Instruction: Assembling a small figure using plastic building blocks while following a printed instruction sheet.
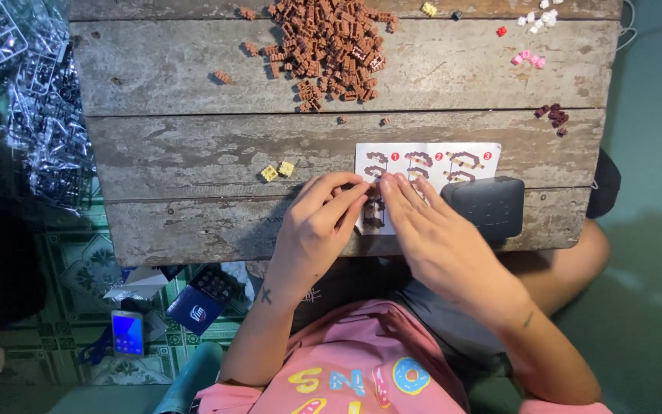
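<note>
My left hand (318, 226) and my right hand (427, 226) meet over a white instruction sheet (430, 159) near the front edge of a weathered wooden table (193, 153). Their fingertips pinch a small brown brick assembly (374, 208) between them. A large heap of tiny brown bricks (332, 46) lies at the far side of the table. Two small yellow bricks (277, 171) sit just left of my left hand. A dark grey rounded box (486, 205) rests on the sheet, right of my right hand.
Pink bricks (529, 58), white bricks (538, 19), a red brick (501, 31) and dark maroon bricks (553, 116) lie at the far right. Clear plastic bags (32, 100) hang at the left. A phone (128, 332) and small boxes (197, 307) lie on the tiled floor.
</note>
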